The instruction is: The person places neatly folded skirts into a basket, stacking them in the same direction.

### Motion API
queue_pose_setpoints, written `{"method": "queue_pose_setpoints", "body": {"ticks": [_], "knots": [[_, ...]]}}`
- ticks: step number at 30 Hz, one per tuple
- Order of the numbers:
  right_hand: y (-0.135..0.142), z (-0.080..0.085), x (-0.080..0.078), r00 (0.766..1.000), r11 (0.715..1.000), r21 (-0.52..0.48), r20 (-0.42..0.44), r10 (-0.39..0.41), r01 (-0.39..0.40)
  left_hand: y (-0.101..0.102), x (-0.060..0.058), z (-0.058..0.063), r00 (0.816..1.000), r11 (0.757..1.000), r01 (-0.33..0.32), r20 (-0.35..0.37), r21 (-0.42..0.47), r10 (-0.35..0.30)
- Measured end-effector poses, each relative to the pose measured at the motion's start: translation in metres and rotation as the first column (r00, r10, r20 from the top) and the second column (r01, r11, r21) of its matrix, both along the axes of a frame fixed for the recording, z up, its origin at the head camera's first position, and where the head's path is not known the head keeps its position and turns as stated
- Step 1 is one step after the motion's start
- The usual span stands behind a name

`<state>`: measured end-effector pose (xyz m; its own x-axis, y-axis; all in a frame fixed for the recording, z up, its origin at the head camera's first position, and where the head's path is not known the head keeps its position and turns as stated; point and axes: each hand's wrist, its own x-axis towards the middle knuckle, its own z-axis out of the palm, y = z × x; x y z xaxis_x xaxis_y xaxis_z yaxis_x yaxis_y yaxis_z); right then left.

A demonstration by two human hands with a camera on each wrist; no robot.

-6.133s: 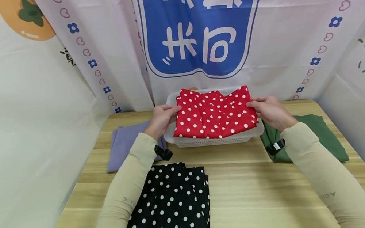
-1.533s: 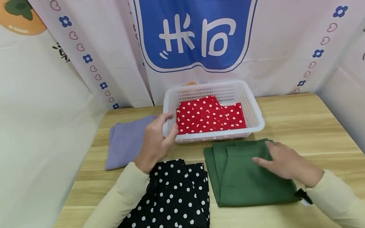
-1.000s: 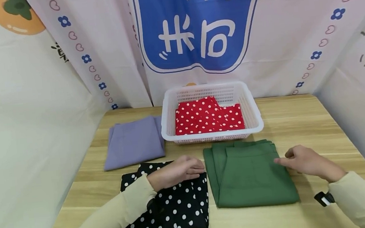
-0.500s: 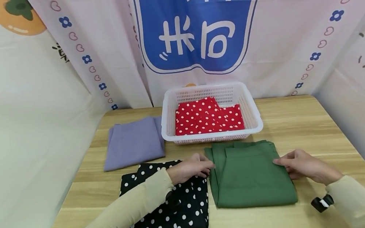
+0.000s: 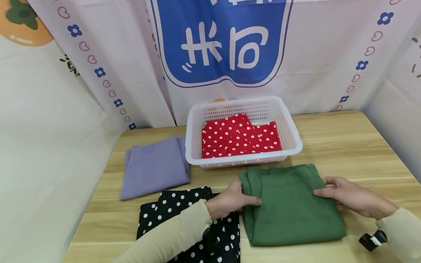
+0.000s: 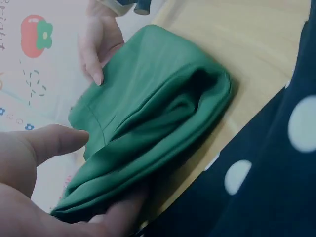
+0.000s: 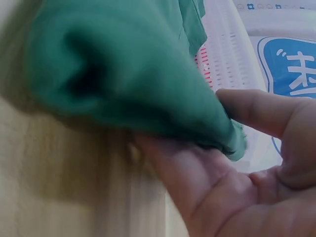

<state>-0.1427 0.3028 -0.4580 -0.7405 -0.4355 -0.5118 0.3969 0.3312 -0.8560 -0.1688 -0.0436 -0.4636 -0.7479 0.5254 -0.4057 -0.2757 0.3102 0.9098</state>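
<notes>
My left hand (image 5: pixel 229 200) and right hand (image 5: pixel 355 198) pinch the green cloth (image 5: pixel 292 210) nearside of the basket (image 5: pixel 244 158); I'd lift both edges level

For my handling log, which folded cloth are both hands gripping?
The plain green cloth, gripped by left hand and right hand; neither holds the purple cloth, black dotted cloth or red dotted cloth.

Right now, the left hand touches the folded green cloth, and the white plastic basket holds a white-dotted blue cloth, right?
Not blue: the head view shows the dotted cloth in the basket is red. The left hand does touch the green cloth.
</notes>
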Motion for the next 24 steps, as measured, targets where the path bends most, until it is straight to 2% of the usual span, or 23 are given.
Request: {"method": "queue_pose_setpoints", "body": {"ticks": [6, 10, 13, 17, 24], "knots": [[0.003, -0.001, 0.005, 0.999, 0.995, -0.099, 0.022, 0.036, -0.033, 0.001, 0.008, -0.007, 0.996, 0.996, -0.085, 0.006, -0.009, 0.085], [0.004, 0.0, 0.01, 0.999, 0.994, -0.106, 0.027, 0.019, -0.016, -0.001, 0.011, -0.008, 0.994, 0.994, -0.102, 0.034, 0.037, 0.1], [0.002, 0.007, 0.015, 1.0, 0.994, -0.106, 0.027, 0.012, -0.009, -0.004, 0.015, -0.004, 0.992, 0.991, -0.116, 0.056, 0.07, 0.112], [0.0, 0.023, 0.022, 0.999, 0.992, -0.125, 0.032, 0.022, -0.018, -0.01, 0.023, 0.011, 0.991, 0.984, -0.122, 0.08, 0.128, 0.112], [0.0, 0.056, 0.034, 0.999, 0.978, -0.201, -0.005, 0.052, -0.052, -0.026, 0.034, 0.05, 0.995, 0.966, -0.082, 0.078, 0.247, 0.065]]}}
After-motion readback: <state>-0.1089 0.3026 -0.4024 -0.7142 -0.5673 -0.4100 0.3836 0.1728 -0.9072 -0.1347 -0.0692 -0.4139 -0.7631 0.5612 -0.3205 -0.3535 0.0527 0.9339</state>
